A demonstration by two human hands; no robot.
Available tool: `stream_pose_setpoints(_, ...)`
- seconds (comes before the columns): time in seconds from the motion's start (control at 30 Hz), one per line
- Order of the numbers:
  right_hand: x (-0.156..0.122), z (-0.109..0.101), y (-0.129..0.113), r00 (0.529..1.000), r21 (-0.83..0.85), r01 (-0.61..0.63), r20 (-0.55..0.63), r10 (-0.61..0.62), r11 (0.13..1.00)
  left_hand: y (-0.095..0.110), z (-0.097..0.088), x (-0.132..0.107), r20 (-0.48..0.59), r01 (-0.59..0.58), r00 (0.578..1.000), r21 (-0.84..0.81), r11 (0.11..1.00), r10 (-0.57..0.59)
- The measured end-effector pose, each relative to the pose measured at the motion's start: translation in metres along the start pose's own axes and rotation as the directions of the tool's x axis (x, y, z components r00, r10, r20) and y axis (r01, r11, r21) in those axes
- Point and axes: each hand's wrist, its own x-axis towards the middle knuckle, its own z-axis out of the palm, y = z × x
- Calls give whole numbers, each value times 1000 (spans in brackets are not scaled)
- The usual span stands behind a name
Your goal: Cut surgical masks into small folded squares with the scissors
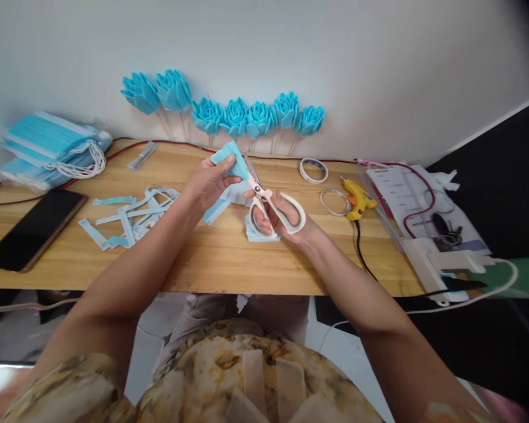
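Observation:
My left hand (211, 179) pinches a folded piece of blue face-mask fabric (230, 157) between thumb and fingers, above the table. White-handled scissors (296, 216) are in my right hand (282, 214), fingers through the loops. Their blades point up and lie along the right edge of the fabric; whether they are cutting into it I cannot tell. Under my hands lie more pale blue fabric pieces (215, 211) and a small stack of cut pieces (263, 236), partly hidden by the scissors. Left of my left forearm is a loose heap of cut strips (127, 220).
Blue fabric flowers (235, 117) on sticks lean against the wall. At left are a pile of face masks (48, 144) and a phone (35, 229). To the right lie tape (313, 171), a wire coil (335, 201), a yellow glue gun (358, 200) and a power strip (427, 273).

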Motion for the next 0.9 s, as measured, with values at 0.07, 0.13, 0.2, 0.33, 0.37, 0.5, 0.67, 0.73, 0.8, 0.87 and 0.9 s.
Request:
stream_pose_setpoints(0.07, 0, 0, -1, 1000, -14, 5, -10, -5, 1000, 0, 0, -1, 12, 7, 1000, 12, 1000, -8)
stream_pose_setpoints(0.13, 0, 0, -2, 1000, -32, 7, -17, -8, 999, -1, 0, -1, 26, 13, 1000, 24, 1000, -13)
stream_pose_setpoints(0.2, 0, 0, -2, 1000, -49, 12, -20, -13, 999, -1, -1, -2, 48, 12, 999, 36, 999, -14)
stream_pose_setpoints(0.33, 0, -2, -1, 999, -68, 38, -33, -40, 997, -4, -2, -4, 118, 2, 993, 86, 996, -12)
stream_pose_setpoints(0.37, 0, -2, -1, 998, -71, 43, -35, -45, 997, -5, -2, -4, 140, -1, 990, 99, 995, -13)
stream_pose_setpoints(0.5, -1, -1, -3, 998, -96, 47, -45, -52, 994, -7, -2, -4, 168, 0, 986, 115, 993, -20)
stream_pose_setpoints(0.67, 0, 2, -4, 992, -88, 51, -109, -60, 995, -6, -4, -2, 119, 29, 992, 103, 994, -41)
stream_pose_setpoints(0.73, 0, 4, -3, 990, -64, 63, -123, -70, 996, -6, -4, -2, 121, 31, 992, 99, 995, -43)
stream_pose_setpoints(0.8, 0, 5, -2, 988, -40, 69, -134, -74, 997, -6, -3, -3, 128, 29, 991, 100, 995, -42)
stream_pose_setpoints(0.87, -1, 6, -1, 986, -26, 76, -145, -79, 997, -5, -3, -3, 140, 25, 989, 98, 995, -38)
stream_pose_setpoints(0.9, -1, 7, -1, 985, -24, 81, -149, -84, 996, -5, -3, -3, 145, 22, 989, 95, 995, -36)
